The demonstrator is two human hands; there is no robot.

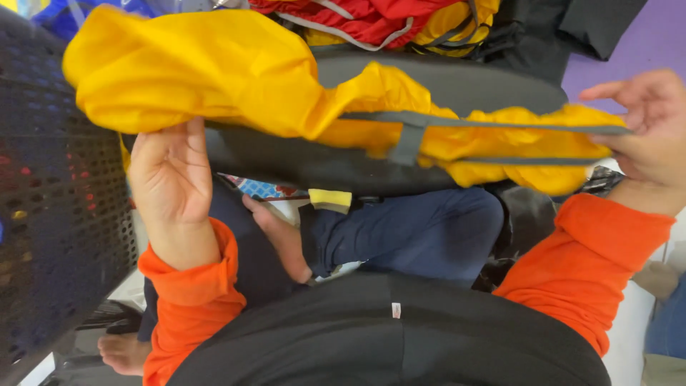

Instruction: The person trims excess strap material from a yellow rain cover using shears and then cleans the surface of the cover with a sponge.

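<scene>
Yellow fabric cover [236, 71] with grey webbing strap [486, 123] lay stretched across a dark grey padded panel [443, 82] above the lap. Left hand [168, 175] clenched the cover's underside edge; right hand [647, 129] pinched the strap end, 2 fingers raised. Judgement: even tension from both ends would keep the strap flat. Black perforated crate [57, 214] at left; contents too dim to identify.
</scene>
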